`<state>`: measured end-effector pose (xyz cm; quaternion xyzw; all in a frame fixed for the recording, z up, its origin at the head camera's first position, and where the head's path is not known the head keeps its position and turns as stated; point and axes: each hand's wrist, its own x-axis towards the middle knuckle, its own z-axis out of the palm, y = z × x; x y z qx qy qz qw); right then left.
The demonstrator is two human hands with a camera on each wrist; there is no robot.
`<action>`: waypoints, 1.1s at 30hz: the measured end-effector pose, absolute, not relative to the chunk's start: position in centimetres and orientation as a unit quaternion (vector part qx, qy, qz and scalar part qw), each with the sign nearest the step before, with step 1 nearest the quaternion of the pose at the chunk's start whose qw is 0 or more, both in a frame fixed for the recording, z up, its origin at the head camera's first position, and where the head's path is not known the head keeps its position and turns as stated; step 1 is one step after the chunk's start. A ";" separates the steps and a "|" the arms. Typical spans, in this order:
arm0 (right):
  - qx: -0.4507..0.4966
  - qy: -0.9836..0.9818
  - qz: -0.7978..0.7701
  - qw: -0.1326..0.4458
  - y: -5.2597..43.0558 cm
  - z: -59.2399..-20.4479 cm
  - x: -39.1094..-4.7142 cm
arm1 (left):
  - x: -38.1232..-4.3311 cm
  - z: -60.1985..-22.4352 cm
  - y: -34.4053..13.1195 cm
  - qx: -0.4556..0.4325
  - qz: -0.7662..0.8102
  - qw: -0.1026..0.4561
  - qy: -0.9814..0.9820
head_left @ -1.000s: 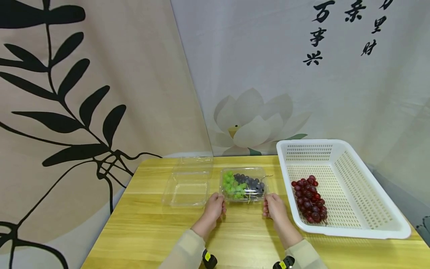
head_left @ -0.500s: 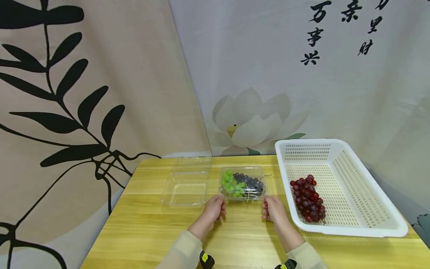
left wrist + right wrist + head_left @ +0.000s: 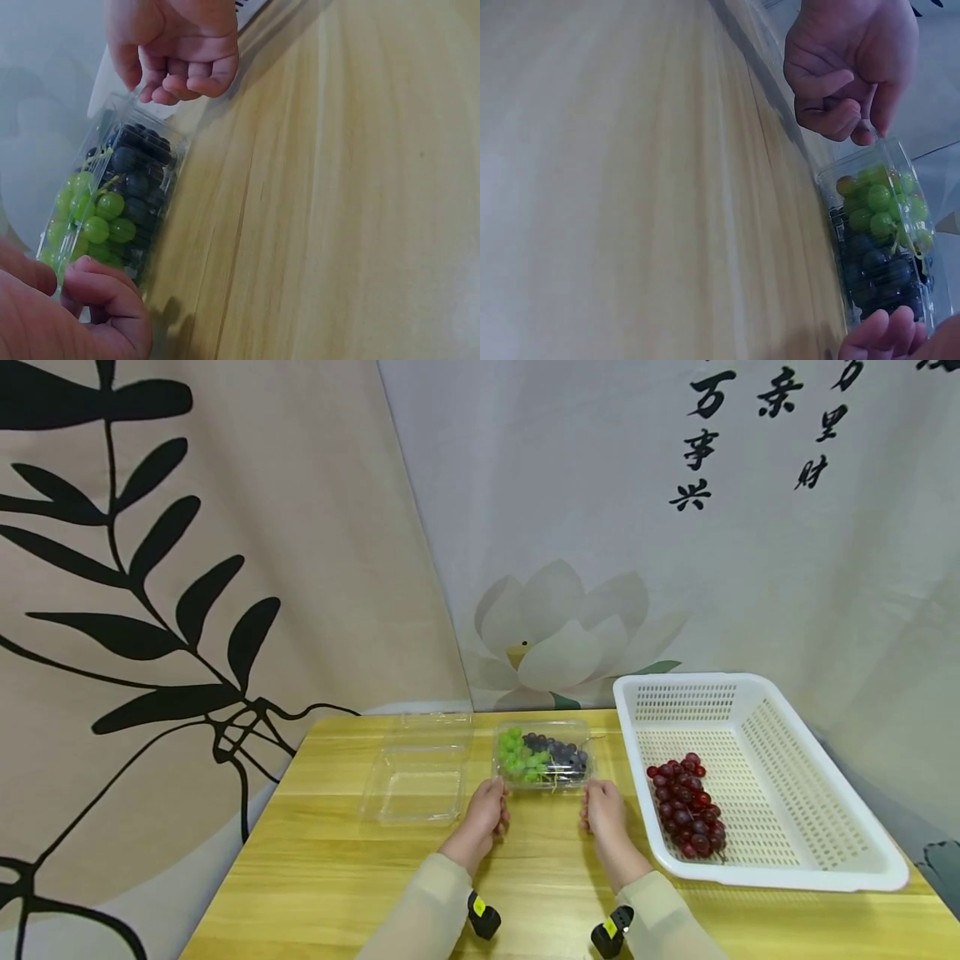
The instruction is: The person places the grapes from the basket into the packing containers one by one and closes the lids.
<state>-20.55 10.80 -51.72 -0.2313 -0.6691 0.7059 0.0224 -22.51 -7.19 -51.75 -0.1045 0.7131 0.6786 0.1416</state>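
Note:
A clear plastic clamshell box (image 3: 536, 786) is between both hands, its lid down over green grapes (image 3: 521, 758) and dark grapes (image 3: 564, 756). My left hand (image 3: 487, 810) pinches its near left corner between thumb and curled index finger. At the near right corner my right hand (image 3: 603, 812) does the same, the other fingers curled inward. In the left wrist view the grapes (image 3: 109, 206) press close to the transparent wall. From the right wrist, the left hand (image 3: 855, 71) is seen pinching the rim. Whether the box touches the table, I cannot tell.
Left of the box stands a second clear clamshell (image 3: 418, 817) with its lid folded back. A white perforated basket (image 3: 765, 793) stands on the right, holding a bunch of red grapes (image 3: 686, 810). Behind the wooden table (image 3: 540, 893) hangs a printed cloth (image 3: 337, 527).
The grape box and both hands, pinching its near corners, have shifted away from the person, higher in the head view. The basket and the second clamshell have stayed in place.

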 end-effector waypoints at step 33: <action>-0.130 -0.738 0.657 -0.080 9.6 -47.8 -16.8 | -20.5 -49.0 -9.6 -0.003 0.606 0.250 0.755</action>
